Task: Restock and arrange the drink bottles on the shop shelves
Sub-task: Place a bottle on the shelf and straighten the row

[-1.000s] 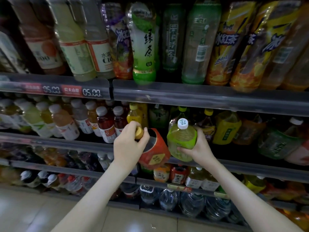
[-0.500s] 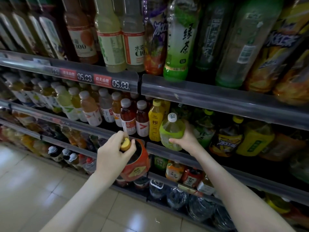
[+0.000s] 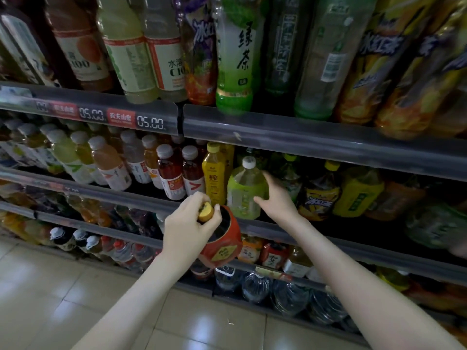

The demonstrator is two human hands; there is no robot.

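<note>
My left hand (image 3: 188, 223) grips the yellow-capped neck of a red-labelled dark tea bottle (image 3: 222, 245), holding it in front of the middle shelf's edge. My right hand (image 3: 276, 198) holds a pale green bottle with a white cap (image 3: 243, 190) by its right side. That bottle stands at the front of the middle shelf (image 3: 328, 239), right beside a yellow bottle (image 3: 214, 174) and left of a dark green tea bottle (image 3: 288, 173).
Large bottles fill the top shelf (image 3: 303, 140), which carries price tags (image 3: 136, 120) on its rail. White-capped juice bottles (image 3: 111, 162) line the middle shelf's left. Lower shelves hold small bottles and water jugs (image 3: 255, 286). Tiled floor (image 3: 63, 286) lies below.
The view has swung left and my right hand has carried the green bottle left, to stand next to the yellow bottle. My left hand still holds the red-labelled bottle.
</note>
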